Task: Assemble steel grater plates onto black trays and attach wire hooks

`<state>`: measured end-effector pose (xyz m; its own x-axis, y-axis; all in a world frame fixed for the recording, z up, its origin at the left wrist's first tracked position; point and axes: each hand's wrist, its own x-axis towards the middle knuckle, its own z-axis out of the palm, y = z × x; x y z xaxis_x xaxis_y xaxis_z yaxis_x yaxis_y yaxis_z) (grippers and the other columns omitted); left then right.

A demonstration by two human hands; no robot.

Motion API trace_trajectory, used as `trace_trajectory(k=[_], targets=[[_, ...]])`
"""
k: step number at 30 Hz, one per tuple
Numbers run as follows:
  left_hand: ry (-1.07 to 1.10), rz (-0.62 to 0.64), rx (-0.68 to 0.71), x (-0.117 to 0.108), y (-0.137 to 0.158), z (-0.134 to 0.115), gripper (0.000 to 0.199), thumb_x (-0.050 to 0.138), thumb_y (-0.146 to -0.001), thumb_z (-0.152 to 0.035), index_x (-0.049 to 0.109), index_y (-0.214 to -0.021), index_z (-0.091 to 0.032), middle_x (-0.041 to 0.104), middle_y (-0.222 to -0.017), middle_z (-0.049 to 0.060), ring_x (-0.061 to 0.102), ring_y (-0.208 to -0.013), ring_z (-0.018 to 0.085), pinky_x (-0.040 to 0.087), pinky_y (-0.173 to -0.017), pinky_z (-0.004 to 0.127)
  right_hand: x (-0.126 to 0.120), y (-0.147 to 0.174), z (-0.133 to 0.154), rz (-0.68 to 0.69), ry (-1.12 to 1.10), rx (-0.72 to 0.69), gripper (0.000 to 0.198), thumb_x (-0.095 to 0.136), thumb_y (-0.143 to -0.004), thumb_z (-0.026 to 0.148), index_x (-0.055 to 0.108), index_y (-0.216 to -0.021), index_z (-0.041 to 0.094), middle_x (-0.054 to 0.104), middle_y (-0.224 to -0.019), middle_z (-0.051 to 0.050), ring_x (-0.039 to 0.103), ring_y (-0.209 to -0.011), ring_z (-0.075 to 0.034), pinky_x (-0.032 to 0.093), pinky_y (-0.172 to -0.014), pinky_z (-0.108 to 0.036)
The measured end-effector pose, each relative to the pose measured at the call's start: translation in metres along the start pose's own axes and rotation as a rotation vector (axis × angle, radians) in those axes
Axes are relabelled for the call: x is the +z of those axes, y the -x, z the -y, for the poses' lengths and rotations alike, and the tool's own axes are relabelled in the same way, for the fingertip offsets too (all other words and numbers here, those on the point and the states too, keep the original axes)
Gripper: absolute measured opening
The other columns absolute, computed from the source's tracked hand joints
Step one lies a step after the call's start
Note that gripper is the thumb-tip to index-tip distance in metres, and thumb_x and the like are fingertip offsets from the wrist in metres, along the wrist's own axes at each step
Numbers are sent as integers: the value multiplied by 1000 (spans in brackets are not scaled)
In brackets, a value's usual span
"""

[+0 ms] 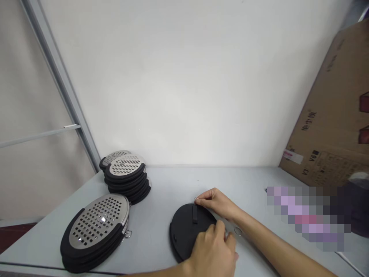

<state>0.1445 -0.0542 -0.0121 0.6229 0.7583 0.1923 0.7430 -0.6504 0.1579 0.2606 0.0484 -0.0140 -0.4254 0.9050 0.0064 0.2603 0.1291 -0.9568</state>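
Note:
A round black disc [184, 231] lies on the table with a plain black side up and a short raised strip [195, 214] near its far edge. My left hand [211, 246] reaches across its near right part, the fingers curled over the right edge. Just beyond the far edge, my right hand [215, 202] pinches a small metal ring [196, 199] between thumb and fingertips. Another loose metal ring [238, 231] rests on the table beside my right forearm.
To the left, a stack of round black-rimmed perforated metal plates [99, 223] has a ring at its side; taller stacks [127, 169] stand behind. A cardboard box [325, 127] leans at the right, near a blurred-out item [305, 215]. A white wall [178, 88] bounds the table.

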Motion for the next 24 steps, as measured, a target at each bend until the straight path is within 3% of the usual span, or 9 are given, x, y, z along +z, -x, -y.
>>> trace_trajectory(k=[2, 5, 9, 12, 17, 20, 24], targets=[[146, -83, 13, -24, -3, 10, 25, 62, -82, -32, 65, -105, -22, 62, -98, 8, 63, -83, 26, 53, -67, 37, -2, 0, 4, -73, 25, -26, 35, 63, -78, 42, 67, -58, 13, 51, -50, 3, 41, -52, -10, 35, -53, -24], [360, -305, -10, -58, -15, 41, 24, 57, -86, -27, 65, -109, -25, 62, -100, 6, 61, -84, 20, 49, -78, 33, -4, -1, 15, -106, -81, -81, 31, 65, -76, 42, 70, -64, 14, 56, -55, 2, 47, -56, -11, 39, -56, -24], [640, -493, -265, -73, -37, 90, 15, 56, -84, -26, 68, -89, -19, 64, -85, 3, 59, -74, 15, 47, -71, 27, 0, -7, 34, -100, -213, -19, 29, 71, -71, 43, 74, -73, 14, 62, -60, -1, 55, -59, -13, 45, -63, -26], [830, -468, -353, -63, -41, 109, 20, 53, -86, -32, 66, -84, -16, 66, -81, 4, 60, -76, 16, 46, -71, 27, 6, -14, 42, -106, -201, 7, 30, 73, -69, 44, 75, -72, 14, 61, -55, -1, 54, -54, -13, 45, -58, -26], [1026, -278, -290, -47, -24, 113, 27, 59, -82, -37, 68, -94, -14, 68, -86, 6, 60, -72, 16, 46, -66, 26, 13, -7, 36, -55, -114, -90, 33, 67, -76, 46, 74, -67, 16, 59, -54, 0, 49, -51, -11, 42, -53, -23], [1135, -159, -235, -43, -15, 113, 26, 67, -77, -34, 70, -92, -12, 69, -82, 6, 61, -73, 16, 47, -71, 27, 13, 5, 27, -24, -108, -36, 29, 70, -73, 44, 75, -72, 16, 60, -56, -1, 52, -53, -12, 44, -54, -24], [1190, -128, -218, -39, -10, 111, 24, 73, -72, -30, 70, -89, -13, 69, -84, 7, 62, -79, 18, 47, -75, 28, 10, 16, 24, 47, -163, 44, 28, 73, -71, 41, 74, -68, 14, 60, -54, -1, 52, -51, -11, 46, -52, -24]])
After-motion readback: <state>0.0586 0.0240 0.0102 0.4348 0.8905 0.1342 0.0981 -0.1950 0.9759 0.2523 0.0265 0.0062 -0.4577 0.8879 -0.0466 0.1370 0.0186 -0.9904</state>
